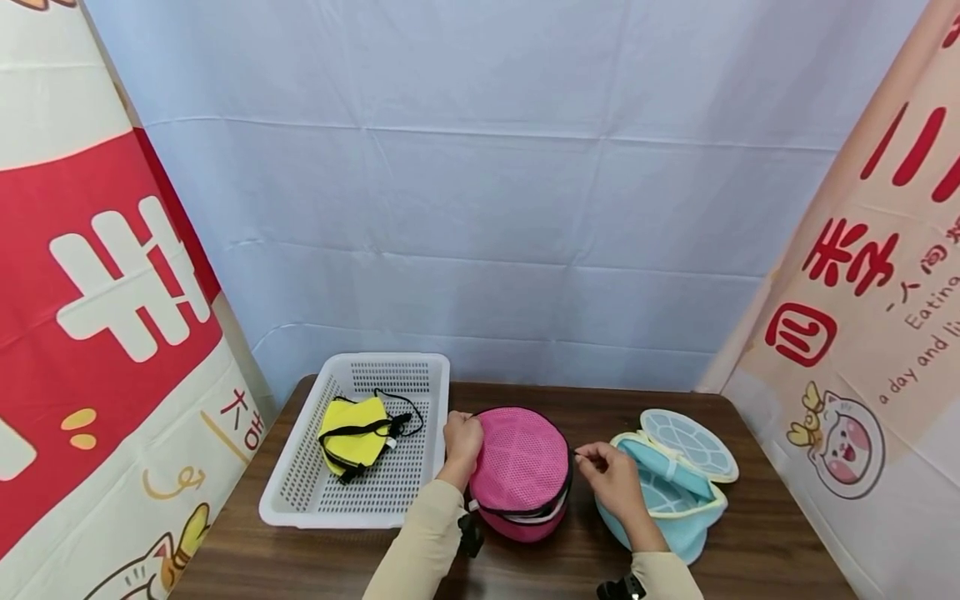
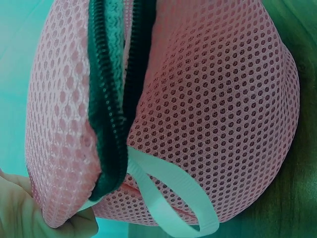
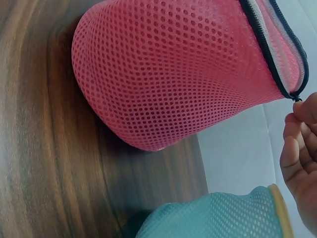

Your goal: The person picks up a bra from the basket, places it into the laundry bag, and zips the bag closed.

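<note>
A round pink mesh bag [image 1: 521, 458] with a black zipper [image 2: 106, 99] stands on the table between both hands. Its zipper is part open along the front, and pale cloth shows in the gap. My left hand [image 1: 462, 442] grips the lid's edge on the left side, near a white fabric loop [image 2: 173, 193]. On the other side my right hand [image 1: 611, 479] pinches the zipper pull [image 3: 296, 98] between thumb and finger. A light blue mesh bag [image 1: 667, 500] with yellow trim lies right beside that hand, its shell-patterned flap folded back.
At the left stands a white perforated basket [image 1: 288, 492] holding a yellow pouch [image 1: 356, 433] with black straps and cord. The brown wooden table [image 1: 240, 558] ends at a pale blue cloth backdrop [image 1: 480, 208]. Printed curtains [image 1: 67, 250] hang on both sides.
</note>
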Demonstrator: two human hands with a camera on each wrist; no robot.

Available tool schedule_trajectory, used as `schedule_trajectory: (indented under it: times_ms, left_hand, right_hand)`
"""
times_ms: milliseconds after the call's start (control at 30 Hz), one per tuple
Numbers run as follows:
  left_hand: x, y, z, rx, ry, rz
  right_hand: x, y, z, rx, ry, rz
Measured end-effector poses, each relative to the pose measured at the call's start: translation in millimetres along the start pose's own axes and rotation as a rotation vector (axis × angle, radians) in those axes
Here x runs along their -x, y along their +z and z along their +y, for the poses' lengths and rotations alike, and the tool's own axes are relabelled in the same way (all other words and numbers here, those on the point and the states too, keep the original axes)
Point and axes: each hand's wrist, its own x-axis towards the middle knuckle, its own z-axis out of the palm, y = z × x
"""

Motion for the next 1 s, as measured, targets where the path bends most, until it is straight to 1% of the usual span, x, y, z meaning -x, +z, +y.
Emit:
schedule_trajectory:
  times_ms: [133, 300, 433, 533, 567, 667, 733, 867, 1000]
  left_hand:
    - [0.9, -1.0, 0.8, 0.0, -0.016, 0.0]
    - [1.2, -1.1, 0.1, 0.003, -0.012, -0.001]
    - [1.2, 0.2, -1.2, 0.019, -0.011, 0.016]
    - [2.4, 0.9, -1.0, 0.033, 0.006, 0.039]
    - [3.6, 1.4, -0.5, 0.03, 0.026, 0.057]
    - [4.9, 1.9, 0.0, 0.039, 0.051, 0.069]
    - [4.4, 2.8, 0.0, 0.039, 0.052, 0.076]
    - [2.5, 4.2, 1.4, 0.036, 0.022, 0.073]
    - [2.0, 6.1, 2.3, 0.045, -0.026, 0.078]
  right_hand:
    - [1.3, 0, 1, 0.017, -0.014, -0.001]
    - [3.0, 1, 3, 0.013, -0.025, 0.009]
    - [4.3, 1, 4, 0.008, -0.017, 0.01]
    - [5.5, 1, 4, 0.003, 0.001, 0.007]
    - [5.8, 0, 4, 0.001, 0.009, 0.006]
    - [6.8, 0, 3, -0.007, 0.034, 0.003]
    - [7.5, 0, 3, -0.013, 0.045, 0.003]
    - [9.0, -1, 2, -0.026, 0.057, 0.008]
    - [10.7, -2, 1, -0.027, 0.061, 0.016]
